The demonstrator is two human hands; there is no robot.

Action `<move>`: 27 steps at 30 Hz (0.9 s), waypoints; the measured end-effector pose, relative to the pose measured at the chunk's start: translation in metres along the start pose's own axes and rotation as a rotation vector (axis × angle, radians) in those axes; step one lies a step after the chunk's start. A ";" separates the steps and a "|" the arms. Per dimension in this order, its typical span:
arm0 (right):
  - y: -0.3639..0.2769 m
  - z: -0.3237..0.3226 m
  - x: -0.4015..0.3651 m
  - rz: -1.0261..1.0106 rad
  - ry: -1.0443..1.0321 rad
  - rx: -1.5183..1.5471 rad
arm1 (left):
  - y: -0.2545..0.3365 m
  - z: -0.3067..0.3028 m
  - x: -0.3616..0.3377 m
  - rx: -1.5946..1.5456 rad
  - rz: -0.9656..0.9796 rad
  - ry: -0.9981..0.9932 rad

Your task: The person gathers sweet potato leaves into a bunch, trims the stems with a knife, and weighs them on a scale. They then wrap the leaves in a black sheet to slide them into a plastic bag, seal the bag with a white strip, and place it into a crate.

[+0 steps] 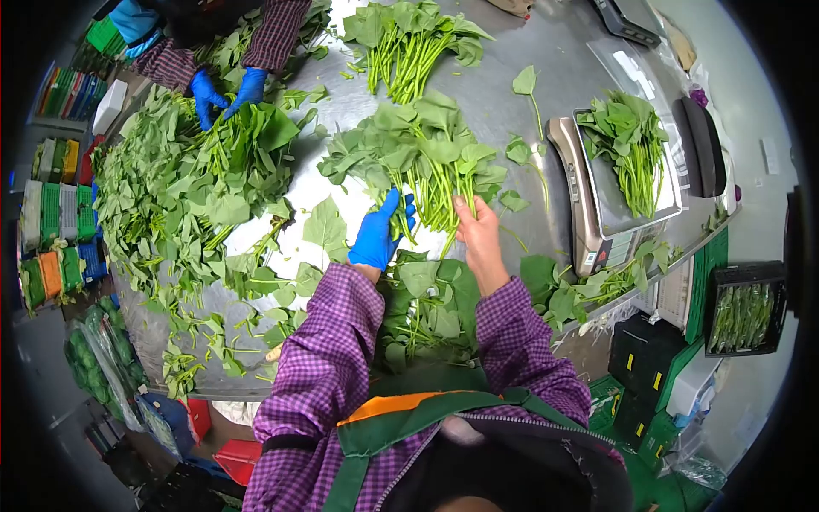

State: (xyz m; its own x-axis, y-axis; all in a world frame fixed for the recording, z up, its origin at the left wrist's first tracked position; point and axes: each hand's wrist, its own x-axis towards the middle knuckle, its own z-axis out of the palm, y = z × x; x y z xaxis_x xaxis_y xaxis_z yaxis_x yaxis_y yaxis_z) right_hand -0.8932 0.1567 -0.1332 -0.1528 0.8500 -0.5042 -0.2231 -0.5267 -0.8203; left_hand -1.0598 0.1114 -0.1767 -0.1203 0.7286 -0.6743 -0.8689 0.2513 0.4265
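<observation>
My left hand (380, 232), in a blue glove, is closed around a few stems of leafy greens at the middle of the metal table. My bare right hand (479, 235) pinches stems at the right side of the same loose bunch of leafy greens (426, 149), which look like sweet potato leaves. The bunch lies with its leaves pointing away from me and its cut stems toward me. More loose leaves (426, 299) lie beneath my wrists at the table edge. One large single leaf (325, 229) rests left of my gloved hand.
A tied-looking bunch (409, 47) lies at the back. On the right, a scale (576, 200) carries another bunch (630, 154). At the left, a co-worker's blue-gloved hands (226, 96) reach into a big leaf pile (171, 188). A black crate (745, 309) of greens stands right.
</observation>
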 end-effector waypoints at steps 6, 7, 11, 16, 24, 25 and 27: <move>0.023 0.027 -0.007 -0.078 -0.126 -0.302 | -0.014 -0.013 0.019 0.453 0.150 -0.060; 0.022 0.032 -0.013 -0.110 -0.150 -0.365 | -0.015 -0.017 0.024 0.519 0.198 -0.083; 0.030 0.037 -0.023 -0.222 -0.246 -0.407 | -0.013 -0.019 0.026 0.519 0.138 -0.061; 0.009 0.034 -0.067 -0.210 -0.237 -0.194 | -0.003 -0.043 0.051 1.625 1.011 -0.285; 0.014 -0.059 -0.049 0.115 0.365 0.515 | 0.020 0.001 0.002 0.199 -0.032 -0.011; 0.018 -0.059 -0.049 0.117 0.366 0.517 | 0.018 0.000 0.001 0.122 -0.026 -0.060; 0.003 -0.030 -0.056 0.136 0.366 0.349 | 0.014 0.003 -0.006 0.094 -0.030 -0.075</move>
State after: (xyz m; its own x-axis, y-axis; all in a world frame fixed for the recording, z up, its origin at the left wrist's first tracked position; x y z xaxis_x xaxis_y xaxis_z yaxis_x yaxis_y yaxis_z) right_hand -0.8566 0.1085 -0.1152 0.1296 0.6895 -0.7126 -0.5416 -0.5527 -0.6334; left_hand -1.0695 0.1123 -0.1652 -0.0557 0.7647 -0.6420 -0.8223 0.3296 0.4639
